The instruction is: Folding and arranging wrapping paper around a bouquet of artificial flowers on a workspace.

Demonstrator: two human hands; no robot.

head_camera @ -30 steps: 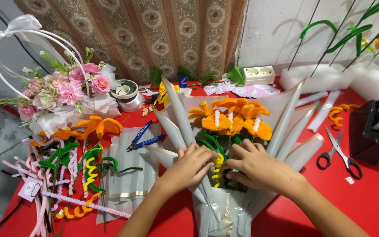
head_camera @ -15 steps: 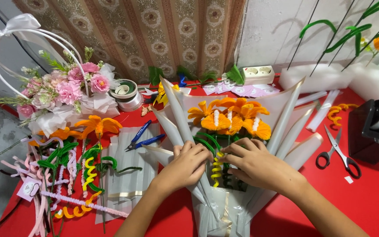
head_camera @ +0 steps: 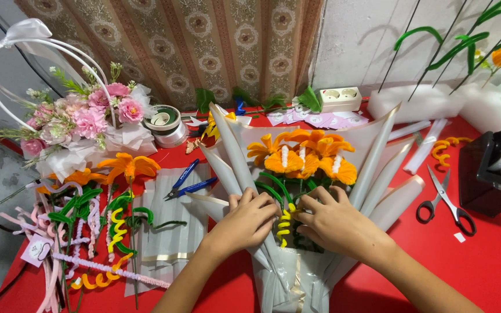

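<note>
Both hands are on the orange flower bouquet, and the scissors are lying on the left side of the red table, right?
Not quite. Both hands, left and right, are on the orange flower bouquet, but the head view shows the scissors on the right side of the red table.

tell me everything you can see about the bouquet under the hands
The bouquet lies on the red table, blooms pointing away from the person. It holds orange flowers with white centres, fuzzy like pipe cleaner, green stems and a yellow curled spiral. Pale translucent wrapping paper fans around it in stiff folds and narrows toward the near edge. The left hand and right hand press on the stems and the wrap's inner folds.
</note>
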